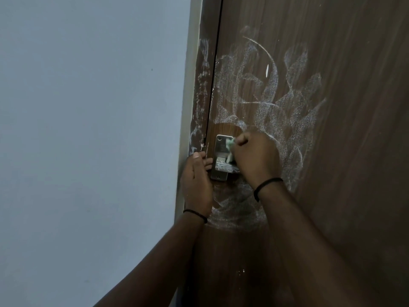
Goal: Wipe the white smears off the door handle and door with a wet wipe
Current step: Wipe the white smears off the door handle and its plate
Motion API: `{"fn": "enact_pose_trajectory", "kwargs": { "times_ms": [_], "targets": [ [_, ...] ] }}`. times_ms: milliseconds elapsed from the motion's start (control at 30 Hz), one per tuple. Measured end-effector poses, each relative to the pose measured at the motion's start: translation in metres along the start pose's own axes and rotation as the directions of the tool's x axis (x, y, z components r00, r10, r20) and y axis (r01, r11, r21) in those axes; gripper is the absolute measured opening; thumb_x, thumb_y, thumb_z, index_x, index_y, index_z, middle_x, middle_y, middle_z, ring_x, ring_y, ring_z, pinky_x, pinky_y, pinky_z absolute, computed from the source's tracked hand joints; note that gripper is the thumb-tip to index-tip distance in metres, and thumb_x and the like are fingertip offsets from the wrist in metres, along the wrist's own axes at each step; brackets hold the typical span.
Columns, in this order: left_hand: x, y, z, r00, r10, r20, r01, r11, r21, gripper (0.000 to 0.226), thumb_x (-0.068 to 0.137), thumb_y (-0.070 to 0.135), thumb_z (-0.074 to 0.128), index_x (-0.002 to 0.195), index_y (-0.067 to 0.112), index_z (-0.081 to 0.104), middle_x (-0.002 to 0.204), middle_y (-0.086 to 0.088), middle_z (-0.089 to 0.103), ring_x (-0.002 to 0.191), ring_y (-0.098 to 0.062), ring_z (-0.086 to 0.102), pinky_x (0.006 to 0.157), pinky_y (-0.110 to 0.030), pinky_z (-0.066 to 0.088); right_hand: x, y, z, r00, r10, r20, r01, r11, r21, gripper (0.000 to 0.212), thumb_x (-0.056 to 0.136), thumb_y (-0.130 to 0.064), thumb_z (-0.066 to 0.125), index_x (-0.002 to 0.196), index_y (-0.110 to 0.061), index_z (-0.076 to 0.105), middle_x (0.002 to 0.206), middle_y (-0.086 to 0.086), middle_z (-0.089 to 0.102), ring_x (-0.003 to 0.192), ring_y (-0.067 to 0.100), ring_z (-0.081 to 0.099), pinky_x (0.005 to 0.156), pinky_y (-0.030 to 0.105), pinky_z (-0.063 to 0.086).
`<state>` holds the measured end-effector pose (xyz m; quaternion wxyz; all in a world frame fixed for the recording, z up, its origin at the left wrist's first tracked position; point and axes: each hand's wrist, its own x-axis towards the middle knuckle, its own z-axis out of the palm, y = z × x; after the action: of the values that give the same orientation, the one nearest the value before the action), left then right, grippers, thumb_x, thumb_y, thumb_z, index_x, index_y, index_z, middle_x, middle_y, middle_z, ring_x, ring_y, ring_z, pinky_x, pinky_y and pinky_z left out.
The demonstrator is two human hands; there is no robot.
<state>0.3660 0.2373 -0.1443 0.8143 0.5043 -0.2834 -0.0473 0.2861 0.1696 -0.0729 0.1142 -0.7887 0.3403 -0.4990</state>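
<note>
A brown wooden door (pixel 332 107) carries broad white smears (pixel 265 96) above, right of and below its metal handle plate (pixel 221 147). The lever (pixel 223 167) has white marks on it and is partly hidden. My right hand (pixel 254 160) is closed on a crumpled pale green wet wipe (pixel 229 144) and presses it against the plate's upper right. My left hand (pixel 197 178) rests flat against the door edge just left of the plate, fingers touching it, holding nothing.
The door frame strip (pixel 201 96) left of the gap also bears white smears. A plain pale blue wall (pixel 88 129) fills the left half. A small wiped patch of bare wood (pixel 223 129) sits just above the plate.
</note>
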Motion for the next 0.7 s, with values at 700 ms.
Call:
{"fn": "enact_pose_trajectory", "kwargs": {
  "times_ms": [700],
  "targets": [
    [-0.001, 0.0, 0.004, 0.998, 0.035, -0.044, -0.035, 0.999, 0.007, 0.047, 0.107, 0.037, 0.025, 0.126, 0.011, 0.058, 0.109, -0.007, 0.069, 0.1, -0.017, 0.066, 0.085, -0.029, 0.052, 0.021, -0.024, 0.008, 0.736, -0.574, 0.359, 0.675, 0.584, -0.45, 0.014, 0.091, -0.034, 0.062, 0.092, -0.038, 0.075, 0.092, -0.021, 0.069, 0.108, 0.013, 0.038, 0.086, 0.042, 0.018]
  ]
}}
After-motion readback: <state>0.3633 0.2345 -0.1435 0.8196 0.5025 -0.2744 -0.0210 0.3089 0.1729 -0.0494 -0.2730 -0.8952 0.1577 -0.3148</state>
